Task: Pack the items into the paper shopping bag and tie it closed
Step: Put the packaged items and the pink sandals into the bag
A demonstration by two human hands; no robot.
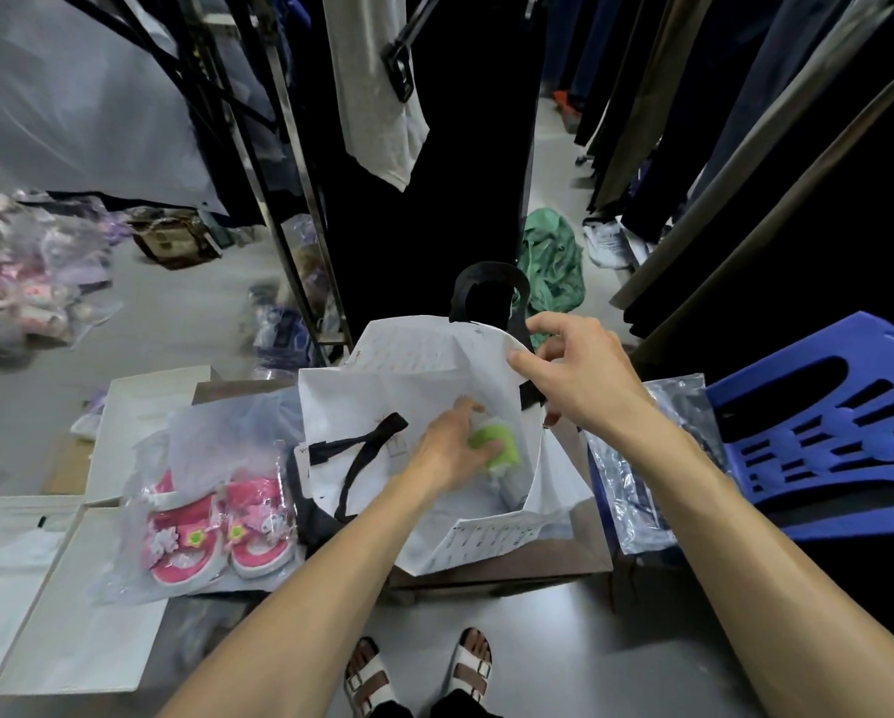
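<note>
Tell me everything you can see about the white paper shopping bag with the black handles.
The white paper shopping bag stands open on a brown cardboard box, creased, with faint printed lines on its folded rim. One black strap handle droops over the near side; the other stands up at the far edge. The right hand pinches the far right rim, holding the mouth open. The left hand reaches inside, gripping a light green item.
</note>
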